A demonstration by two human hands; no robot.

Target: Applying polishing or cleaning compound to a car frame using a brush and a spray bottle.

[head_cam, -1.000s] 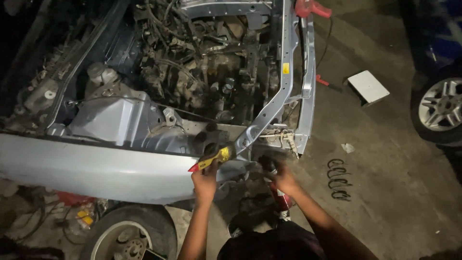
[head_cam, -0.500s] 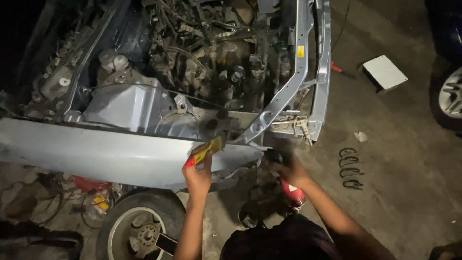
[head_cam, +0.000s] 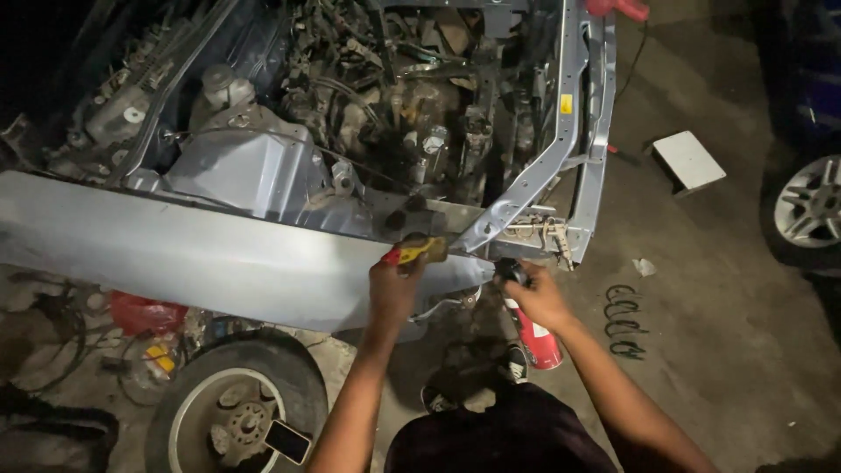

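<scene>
I stand at the front corner of a stripped silver car. My left hand (head_cam: 394, 289) grips a screwdriver with a red and yellow handle (head_cam: 416, 252), its shaft lying against the silver fender (head_cam: 201, 254) near the front frame bracket (head_cam: 517, 206). My right hand (head_cam: 536, 293) is closed around a small dark part (head_cam: 511, 270) just below the fender's front tip. A red spray can (head_cam: 539, 337) stands on the floor under that hand. The screwdriver's tip is hard to make out.
The open engine bay (head_cam: 394, 114) lies beyond the fender. A bare front wheel (head_cam: 236, 412) sits lower left beside red clutter (head_cam: 144, 314). A coil spring (head_cam: 624, 320), a white box (head_cam: 689, 160) and another car's wheel (head_cam: 810, 210) lie to the right.
My view has shifted slightly to the right and closer. Both hands stay at the fender's front corner, the left still on the screwdriver, the right still on the dark part.
</scene>
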